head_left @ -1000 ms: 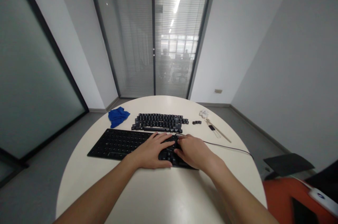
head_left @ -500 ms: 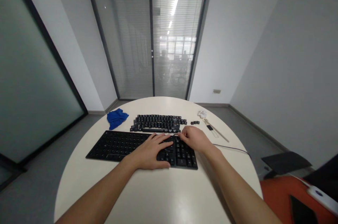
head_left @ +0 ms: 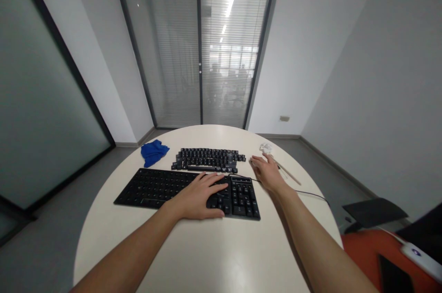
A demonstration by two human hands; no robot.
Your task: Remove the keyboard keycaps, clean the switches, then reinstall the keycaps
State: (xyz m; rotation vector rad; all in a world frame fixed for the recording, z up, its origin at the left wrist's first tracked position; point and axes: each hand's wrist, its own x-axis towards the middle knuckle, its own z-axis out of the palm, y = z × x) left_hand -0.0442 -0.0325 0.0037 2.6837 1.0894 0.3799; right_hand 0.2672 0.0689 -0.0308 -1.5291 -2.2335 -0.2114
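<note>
A black keyboard [head_left: 152,187] lies across the table, its left part stripped of keycaps and its number pad [head_left: 243,201] still capped. My left hand [head_left: 202,196] rests flat on it right of the middle, fingers spread, hiding the part beneath. Beyond the keyboard, black keycaps [head_left: 207,158] are laid out in rows. My right hand [head_left: 267,173] reaches down to the tabletop at the right end of these rows, fingers apart and slightly bent. Its fingers cover the spot of a few loose keycaps, and I see nothing held in them.
A crumpled blue cloth [head_left: 154,152] lies at the far left of the round white table [head_left: 193,256]. At the right are crumpled white tissue [head_left: 265,147], a thin stick [head_left: 290,174] and the keyboard cable [head_left: 312,195]. An orange chair [head_left: 366,251] stands at the lower right.
My right hand has left the keyboard's upper right part and moved right and away from me, over the loose keycaps. My left hand stays on the keyboard. The view has shifted slightly.
</note>
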